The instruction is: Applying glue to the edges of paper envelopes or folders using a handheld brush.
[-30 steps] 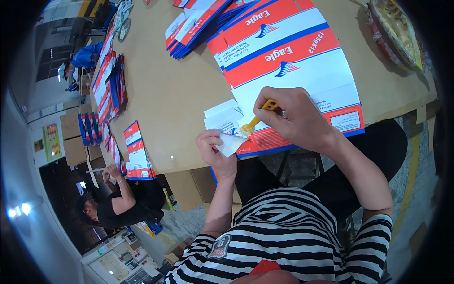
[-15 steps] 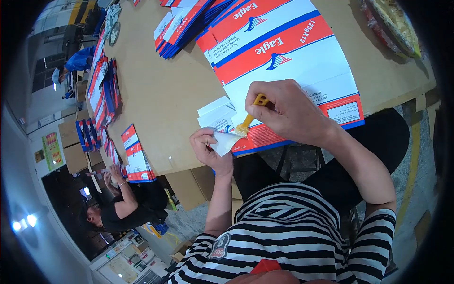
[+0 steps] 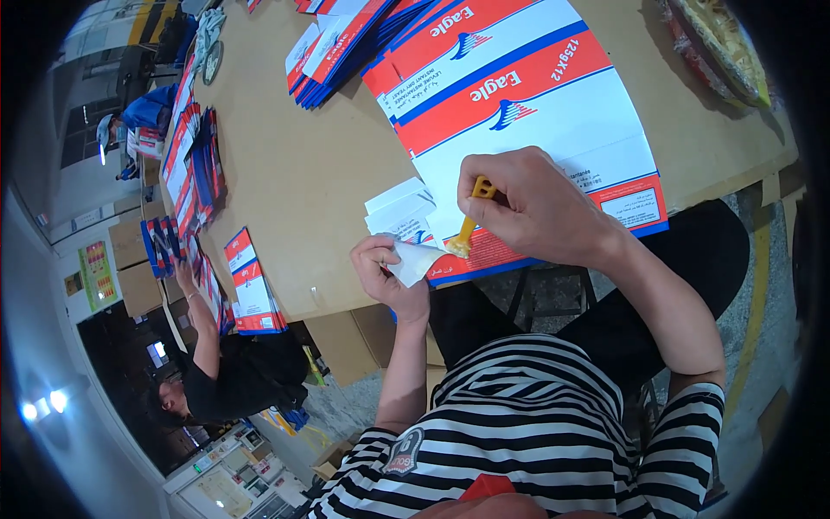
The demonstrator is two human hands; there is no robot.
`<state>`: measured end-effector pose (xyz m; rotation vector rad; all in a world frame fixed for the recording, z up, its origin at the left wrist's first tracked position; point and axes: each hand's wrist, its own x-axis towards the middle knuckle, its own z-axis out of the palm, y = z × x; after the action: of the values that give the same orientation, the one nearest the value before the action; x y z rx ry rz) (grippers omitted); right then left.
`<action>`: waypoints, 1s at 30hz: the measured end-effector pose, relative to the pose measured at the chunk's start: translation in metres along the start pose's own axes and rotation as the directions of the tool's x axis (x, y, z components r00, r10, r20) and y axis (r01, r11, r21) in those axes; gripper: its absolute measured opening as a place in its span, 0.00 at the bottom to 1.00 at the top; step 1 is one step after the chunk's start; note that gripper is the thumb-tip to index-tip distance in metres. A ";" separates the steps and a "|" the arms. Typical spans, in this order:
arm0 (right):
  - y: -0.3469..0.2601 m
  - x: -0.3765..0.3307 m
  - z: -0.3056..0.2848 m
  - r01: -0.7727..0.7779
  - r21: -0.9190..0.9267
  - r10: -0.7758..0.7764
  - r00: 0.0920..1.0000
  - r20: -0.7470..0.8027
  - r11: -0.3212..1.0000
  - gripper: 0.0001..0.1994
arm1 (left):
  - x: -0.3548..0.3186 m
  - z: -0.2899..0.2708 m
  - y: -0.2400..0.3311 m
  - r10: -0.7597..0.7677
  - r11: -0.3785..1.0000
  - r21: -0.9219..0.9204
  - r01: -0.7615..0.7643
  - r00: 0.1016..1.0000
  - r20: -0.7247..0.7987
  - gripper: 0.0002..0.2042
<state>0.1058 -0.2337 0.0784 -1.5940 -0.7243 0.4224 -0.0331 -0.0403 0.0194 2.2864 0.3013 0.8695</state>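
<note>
We brush glue along a flattened carton's flap at the counter's near edge.

Our right hand point(image 3: 540, 212) has its fingers closed around a yellow brush point(image 3: 471, 216), bristles touching the red edge of the carton point(image 3: 536, 130); our left hand point(image 3: 386, 272) pinches the white flap point(image 3: 415, 259) just beside it. We judge the card light, stiff but easily creased, best held by its edge. The brown counter point(image 3: 303, 173) carries more carton stacks point(image 3: 337, 43); another person point(image 3: 225, 372) works below left.
</note>
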 end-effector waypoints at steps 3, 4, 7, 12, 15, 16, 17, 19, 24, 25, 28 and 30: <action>0.000 0.001 0.000 0.022 0.012 -0.022 0.999 -0.029 1.000 0.08 | 0.000 -0.001 -0.002 0.006 1.000 0.017 -0.006 1.000 0.006 0.16; 0.001 0.001 0.000 0.042 0.020 -0.041 0.997 -0.062 0.999 0.07 | -0.001 0.000 -0.003 0.007 1.000 0.023 -0.007 1.000 0.010 0.16; 0.005 0.002 0.004 0.040 0.025 -0.038 0.997 -0.061 0.999 0.07 | 0.000 -0.001 -0.003 0.013 1.000 0.025 -0.013 1.000 0.012 0.16; 0.000 0.001 -0.003 0.032 -0.020 -0.033 0.999 -0.018 0.999 0.08 | 0.001 0.000 -0.002 0.012 1.000 0.019 -0.012 1.000 0.003 0.16; -0.004 0.002 -0.009 0.056 -0.019 -0.057 0.996 -0.068 0.998 0.08 | 0.001 0.001 -0.001 0.009 1.000 0.000 -0.009 1.000 -0.005 0.15; -0.005 0.002 -0.010 0.060 -0.017 -0.062 0.994 -0.095 0.998 0.08 | 0.001 0.001 -0.001 0.008 1.000 -0.019 -0.009 1.000 -0.008 0.15; -0.005 0.002 -0.009 0.061 -0.018 -0.063 0.993 -0.095 0.998 0.08 | 0.001 0.001 -0.001 0.009 1.000 -0.020 -0.009 1.000 -0.009 0.15; 0.000 0.002 -0.005 0.095 -0.010 -0.095 0.990 -0.104 0.995 0.07 | 0.000 0.001 -0.002 0.009 1.000 -0.008 -0.009 1.000 -0.010 0.15; 0.005 0.000 0.004 0.064 0.030 -0.062 0.997 -0.047 0.998 0.06 | -0.001 0.000 -0.002 0.013 1.000 -0.007 -0.013 1.000 -0.014 0.15; 0.004 0.000 0.004 0.048 0.047 -0.047 0.998 -0.029 0.998 0.07 | -0.001 0.000 -0.002 0.011 1.000 -0.001 -0.011 1.000 -0.012 0.15; 0.001 0.000 -0.003 0.047 -0.041 -0.046 0.999 0.020 0.998 0.07 | -0.001 0.000 -0.002 0.008 1.000 -0.002 -0.008 1.000 -0.009 0.15; 0.002 0.001 -0.002 0.057 0.020 -0.056 0.998 -0.029 0.998 0.07 | -0.001 0.001 -0.002 0.001 1.000 -0.008 -0.001 1.000 -0.010 0.15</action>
<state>0.1075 -0.2345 0.0772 -1.5536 -0.7394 0.3646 -0.0329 -0.0397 0.0175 2.2757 0.3004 0.8808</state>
